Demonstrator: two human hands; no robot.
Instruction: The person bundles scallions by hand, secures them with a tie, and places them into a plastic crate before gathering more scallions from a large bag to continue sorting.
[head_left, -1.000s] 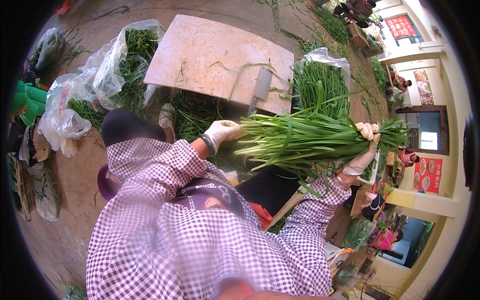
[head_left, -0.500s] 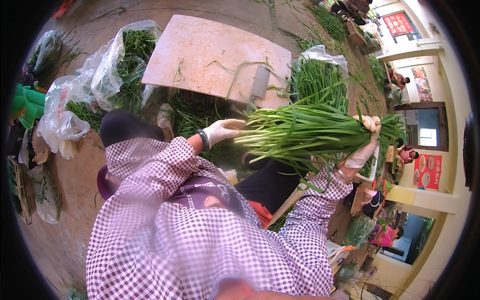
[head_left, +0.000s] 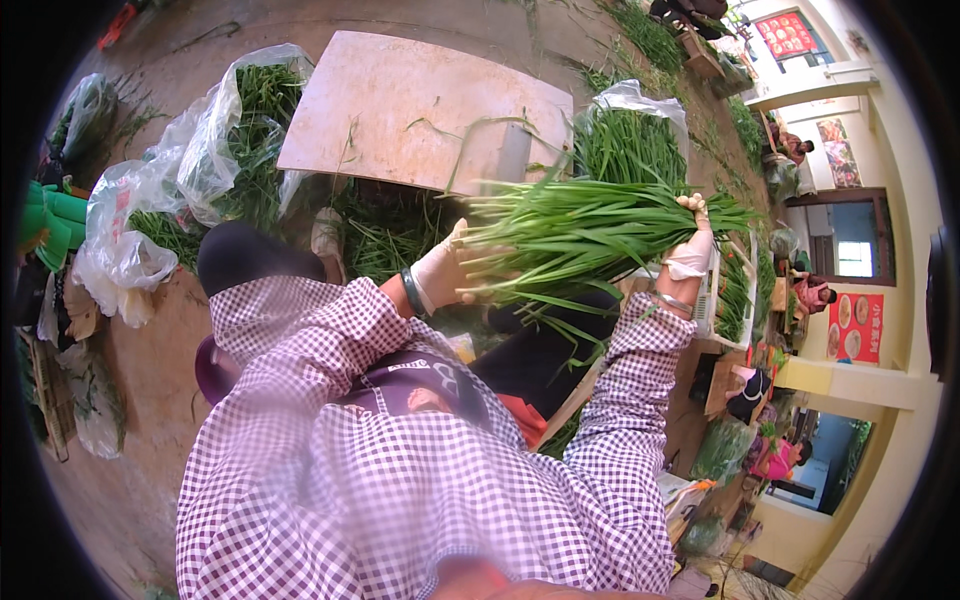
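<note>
A thick bunch of long green chives point(head_left: 580, 235) lies crosswise in front of me, held at both ends. My left hand point(head_left: 447, 270), in a thin white glove, grips the pale stem end. My right hand point(head_left: 690, 245), also gloved, is closed around the leafy end at the right. The bunch hangs above my dark trousers and just below a pale wooden board point(head_left: 400, 100). A cleaver point(head_left: 515, 155) rests on the board's near edge, partly behind the leaves.
Clear plastic bags of greens point(head_left: 235, 130) sit at the left, another bag point(head_left: 630, 140) beyond the board. A white crate point(head_left: 728, 300) of greens stands at my right. Loose greens lie under the board. Other people sit at the far right.
Both hands have lifted the bunch slightly and brought it closer to the board; the left hand slid further along the stems, tightening its grip.
</note>
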